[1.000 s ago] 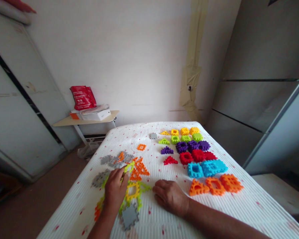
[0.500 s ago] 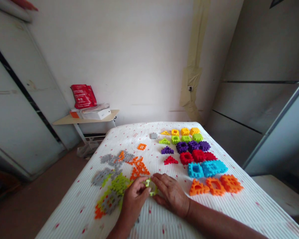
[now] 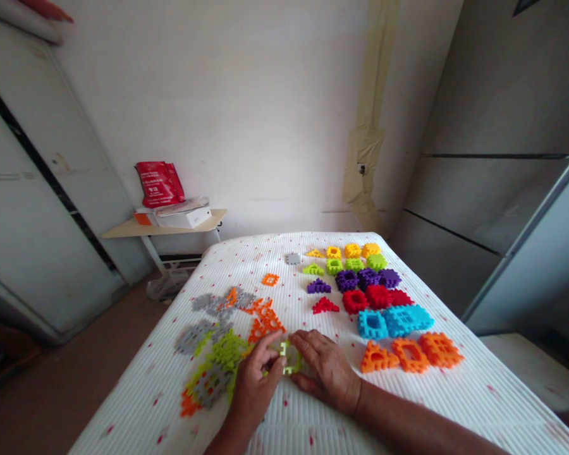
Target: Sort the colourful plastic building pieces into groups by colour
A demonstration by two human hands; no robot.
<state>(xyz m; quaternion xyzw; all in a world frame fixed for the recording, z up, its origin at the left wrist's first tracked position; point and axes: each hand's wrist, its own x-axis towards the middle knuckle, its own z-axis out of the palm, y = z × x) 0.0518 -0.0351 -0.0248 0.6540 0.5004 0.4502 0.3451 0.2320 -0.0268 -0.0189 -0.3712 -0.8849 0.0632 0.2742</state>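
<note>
Between my two hands is a light-green notched building piece with an open middle, low over the bed cover. My left hand pinches its left edge between thumb and fingers. My right hand closes on its right side, the fingers partly hiding it. Just left of my left hand lies a loose heap of green pieces and grey pieces. Orange triangular pieces lie beyond my fingertips.
On the right, pieces are sorted in rows by colour: yellow, purple, red, blue and orange. A grey square and an orange square lie apart. A side table stands back left.
The green piece has turned or shifted slightly between my fingers, and its left edge shows more upright. Both hands stay almost in place.
</note>
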